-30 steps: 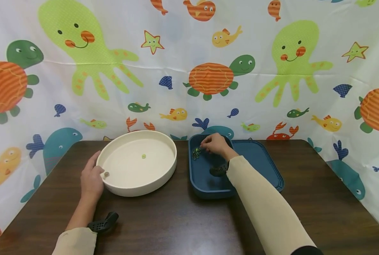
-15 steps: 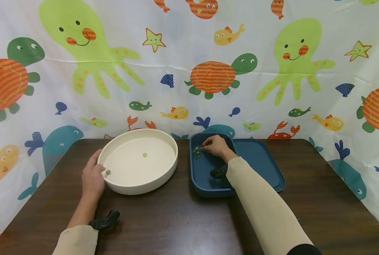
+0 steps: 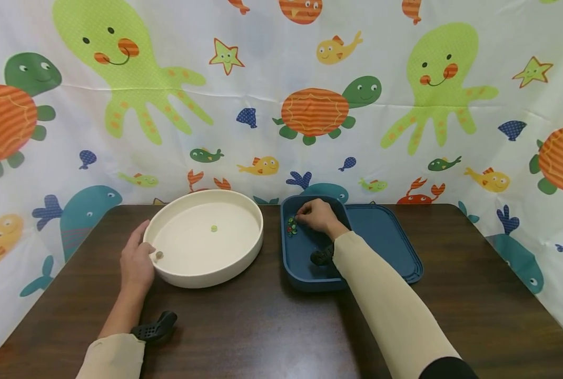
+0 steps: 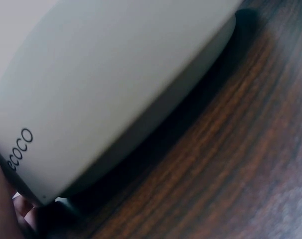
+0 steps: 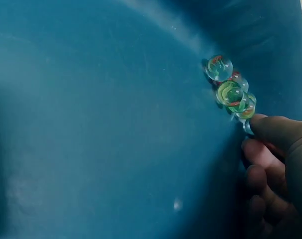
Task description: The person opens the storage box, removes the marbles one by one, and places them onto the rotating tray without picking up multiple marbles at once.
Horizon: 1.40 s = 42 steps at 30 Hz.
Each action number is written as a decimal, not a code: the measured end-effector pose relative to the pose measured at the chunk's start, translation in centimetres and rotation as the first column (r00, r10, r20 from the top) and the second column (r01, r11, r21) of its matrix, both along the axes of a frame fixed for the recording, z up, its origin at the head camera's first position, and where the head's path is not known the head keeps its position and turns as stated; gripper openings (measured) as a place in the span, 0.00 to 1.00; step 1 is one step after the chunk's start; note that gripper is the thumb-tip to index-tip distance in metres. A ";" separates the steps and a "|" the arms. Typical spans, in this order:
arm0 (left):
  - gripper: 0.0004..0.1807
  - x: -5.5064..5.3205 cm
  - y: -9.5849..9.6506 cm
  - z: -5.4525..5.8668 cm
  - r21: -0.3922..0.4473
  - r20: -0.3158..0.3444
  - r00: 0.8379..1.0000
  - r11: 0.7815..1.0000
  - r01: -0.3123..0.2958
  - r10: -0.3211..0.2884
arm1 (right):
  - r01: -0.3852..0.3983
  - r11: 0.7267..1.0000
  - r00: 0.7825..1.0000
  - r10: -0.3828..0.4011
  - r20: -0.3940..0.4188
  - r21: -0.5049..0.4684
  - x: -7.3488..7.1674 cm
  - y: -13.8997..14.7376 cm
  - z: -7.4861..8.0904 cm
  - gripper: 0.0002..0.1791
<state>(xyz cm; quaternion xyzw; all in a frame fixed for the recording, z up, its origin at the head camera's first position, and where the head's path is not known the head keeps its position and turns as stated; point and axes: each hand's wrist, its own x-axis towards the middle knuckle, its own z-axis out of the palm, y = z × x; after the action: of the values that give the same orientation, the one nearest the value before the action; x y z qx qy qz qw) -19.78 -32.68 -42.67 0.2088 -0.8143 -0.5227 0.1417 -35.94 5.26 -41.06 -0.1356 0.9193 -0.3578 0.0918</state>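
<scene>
My left hand (image 3: 136, 260) grips the left side of a round cream tray (image 3: 200, 281), thumb over the rim. In the left wrist view, the tray's side wall (image 4: 116, 74) bears the letters "ecoco" and some fingers show by its lower edge. Two small marbles lie in the tray: a greenish one (image 3: 214, 228) near the middle and a darker one (image 3: 159, 255) by my thumb. My right hand (image 3: 316, 216) reaches into a deep blue box. In the right wrist view, thumb and forefinger pinch a glass marble (image 5: 248, 126), mostly hidden, beside several clear swirled marbles (image 5: 230, 93).
The blue box (image 3: 288, 268) stands right of the tray, with a gap between them. A flat blue lid (image 3: 385, 237) lies just right of the box. Behind the dark wooden table (image 3: 243, 337) hangs a sea-animal curtain (image 3: 262, 68).
The head view has shifted slightly. My right hand stays low in the box, its fingertips by the marbles, which look slightly rearranged. My left hand keeps its hold on the tray.
</scene>
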 end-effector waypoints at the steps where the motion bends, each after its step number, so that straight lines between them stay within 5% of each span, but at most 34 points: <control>1: 0.38 0.0 0.0 0.0 0.000 0.002 1.000 1.000 0.000 0.000 | 0.002 1.000 1.000 -0.002 0.002 -0.001 0.0 0.0 0.0 0.12; 12: 0.38 -0.2 0.0 0.0 0.011 0.007 1.000 1.000 -0.004 0.004 | -0.004 0.999 1.000 0.004 0.002 -0.049 -0.5 0.4 1.1 0.12; 20: 0.38 -0.2 0.1 0.1 0.013 0.009 1.000 1.000 0.000 0.000 | -0.022 0.995 1.000 0.020 -0.020 -0.101 -0.3 0.2 4.7 0.13; 28: 0.38 -0.1 0.2 0.2 0.005 0.003 1.000 1.000 -0.009 0.009 | -0.123 0.981 0.992 0.116 -0.055 -0.152 0.5 -2.9 7.8 0.13; 34: 0.38 0.0 -0.2 0.2 -0.001 -0.001 1.000 1.000 -0.016 0.016 | -0.204 0.964 0.979 0.198 -0.057 -0.171 1.6 -6.8 7.7 0.14; 42: 0.38 0.3 -0.2 0.3 -0.010 -0.029 1.000 1.000 -0.010 0.009 | -0.237 0.949 0.968 0.249 0.036 -0.209 3.7 -11.7 6.3 0.13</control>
<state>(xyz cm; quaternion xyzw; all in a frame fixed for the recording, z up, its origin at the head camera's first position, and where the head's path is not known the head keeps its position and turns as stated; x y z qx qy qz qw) -19.48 -32.87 -42.37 0.2043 -0.8138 -0.5208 0.1572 -32.29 -6.49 -34.79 -0.2452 0.8511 -0.4395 0.1495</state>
